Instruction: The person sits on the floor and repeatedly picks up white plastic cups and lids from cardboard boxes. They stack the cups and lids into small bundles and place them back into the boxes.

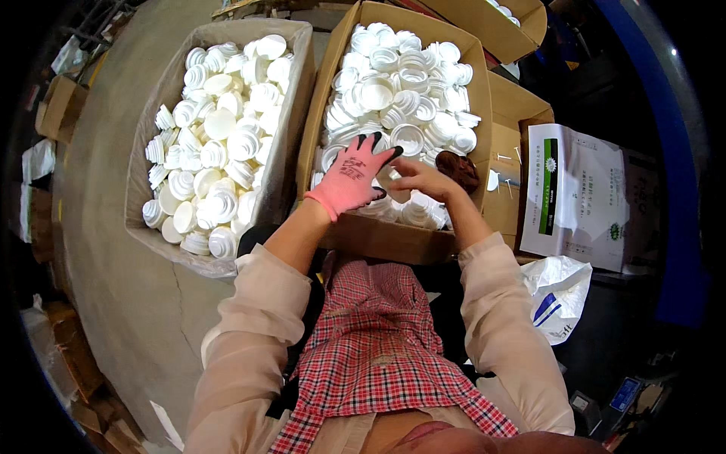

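My left hand [349, 177], in a pink glove with black fingertips, is over the near part of a cardboard box [393, 244] of white plastic caps [412, 79]. Its fingers are spread. Facing it, my bare right hand [423, 180] has its fingers curled at a white plastic cap [388, 178] between the two hands. That cap is partly covered by the fingers. Left of this box, a plastic-lined box [291, 163] holds more white ridged caps [219, 125]. A dark reddish-brown crumpled item [457, 171] lies beside my right wrist on the caps.
To the right, a smaller cardboard box [501, 129] contains thin white pieces, with a white printed carton [578, 198] next to it. A white plastic bag [558, 295] lies below the carton. Another cardboard box [484, 30] stands at the back. Concrete floor [98, 197] extends along the left.
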Demonstrator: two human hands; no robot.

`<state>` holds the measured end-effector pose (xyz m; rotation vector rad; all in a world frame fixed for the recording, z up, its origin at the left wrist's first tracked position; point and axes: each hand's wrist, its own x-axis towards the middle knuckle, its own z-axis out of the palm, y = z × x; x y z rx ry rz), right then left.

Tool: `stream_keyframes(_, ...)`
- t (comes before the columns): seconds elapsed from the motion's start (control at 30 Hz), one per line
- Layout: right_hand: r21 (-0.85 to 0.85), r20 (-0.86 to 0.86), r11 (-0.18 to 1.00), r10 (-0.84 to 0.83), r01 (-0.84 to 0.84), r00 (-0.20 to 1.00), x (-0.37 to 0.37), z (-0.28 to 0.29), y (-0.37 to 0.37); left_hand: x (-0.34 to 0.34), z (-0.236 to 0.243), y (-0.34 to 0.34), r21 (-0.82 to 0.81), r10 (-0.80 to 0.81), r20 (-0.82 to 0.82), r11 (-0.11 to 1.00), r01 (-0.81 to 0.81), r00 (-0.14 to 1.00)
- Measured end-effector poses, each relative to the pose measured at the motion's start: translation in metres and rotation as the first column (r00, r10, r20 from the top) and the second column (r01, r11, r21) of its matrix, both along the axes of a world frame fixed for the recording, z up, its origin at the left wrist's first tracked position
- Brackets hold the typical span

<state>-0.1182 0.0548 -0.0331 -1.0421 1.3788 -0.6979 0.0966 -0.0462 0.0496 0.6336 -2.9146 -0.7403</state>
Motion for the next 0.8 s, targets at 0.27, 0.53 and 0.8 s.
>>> stream_keyframes(0.27, 0.371, -0.795, 0.908, 0.419, -0.195, 0.437, -0.015, -0.01, 0.031, 0.003, 0.008, -0.03, 0.932, 0.752, -0.188, -0.066, 0.355, 0.632)
stream_keyframes(0.53, 0.229, -0.83, 0.967, 0.255, -0.114, 0.497, -0.016, -0.005, 0.027, -0.003, 0.023, -0.034, 0.751, 0.705, -0.27, -0.272, 0.601, 0.656)
stream_keyframes(0.8, -0.329, 0.567, 0.775, -0.296, 0.54, 0.769, -0.023, 0.11, 0.031, -0.01, 0.036, -0.026, 0.185, 0.164, -0.649, 0.981, -0.054, 0.743)
